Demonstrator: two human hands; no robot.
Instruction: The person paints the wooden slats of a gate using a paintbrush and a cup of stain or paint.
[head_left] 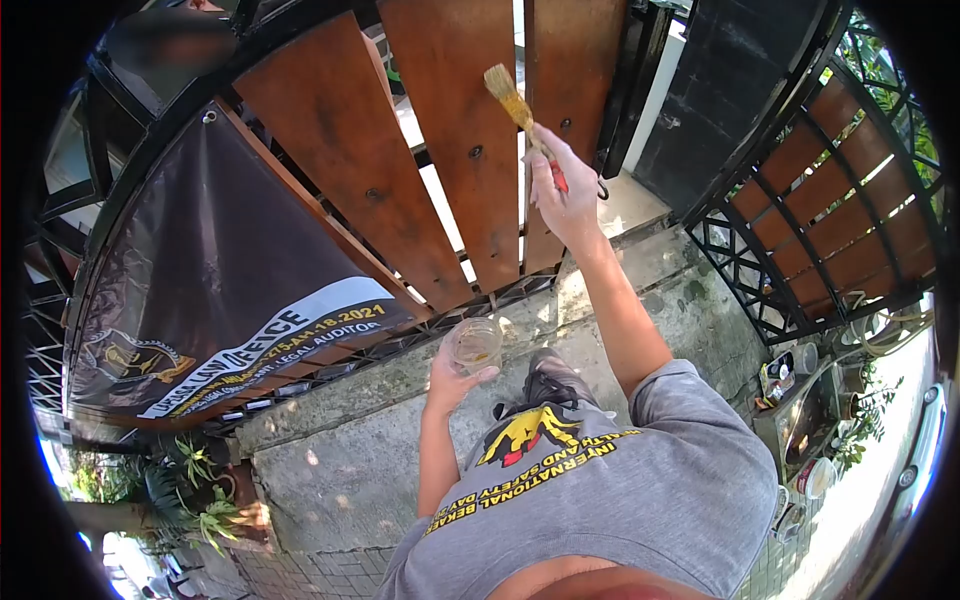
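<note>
A forward and downward wide view is taken from the wearer's head, with the shirt [640, 490] close below and the gate [440, 70] ahead.

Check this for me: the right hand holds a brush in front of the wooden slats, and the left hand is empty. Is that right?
Not quite: the left hand isn't empty. The head view shows it holding a clear cup. The rest stands: the right hand holds a brush in front of the wooden slats.

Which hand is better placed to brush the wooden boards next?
Likely the right hand: it holds the brush in front of the boards, while the left hand holds a clear cup.
</note>
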